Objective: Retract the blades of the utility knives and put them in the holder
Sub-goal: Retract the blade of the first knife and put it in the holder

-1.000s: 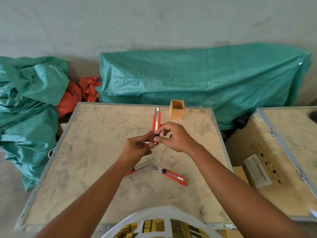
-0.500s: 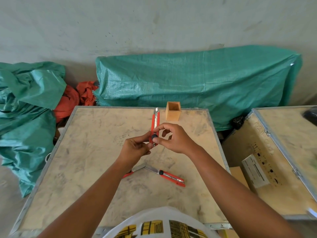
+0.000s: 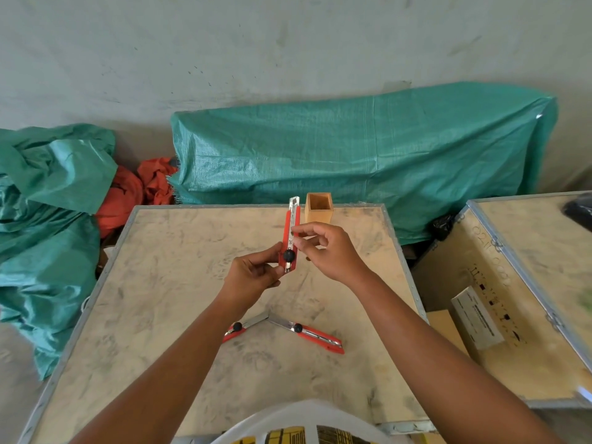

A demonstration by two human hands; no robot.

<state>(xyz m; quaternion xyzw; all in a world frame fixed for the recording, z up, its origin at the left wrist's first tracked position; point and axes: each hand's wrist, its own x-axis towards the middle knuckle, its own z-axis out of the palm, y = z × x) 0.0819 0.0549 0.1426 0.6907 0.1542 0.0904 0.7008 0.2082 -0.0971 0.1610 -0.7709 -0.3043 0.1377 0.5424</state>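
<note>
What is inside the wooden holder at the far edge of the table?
The wooden holder looks empty: only its inner walls show, and no knife stands in it. Its bottom is hidden by the front wall, so nothing small lying there could be seen.

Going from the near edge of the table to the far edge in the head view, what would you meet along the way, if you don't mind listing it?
Two knives lying on the table → left hand → held knife → wooden holder at the far edge.

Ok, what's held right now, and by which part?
Left hand pinches the red utility knife at its lower end, by the black knob; right hand fingertips touch its middle.
</note>
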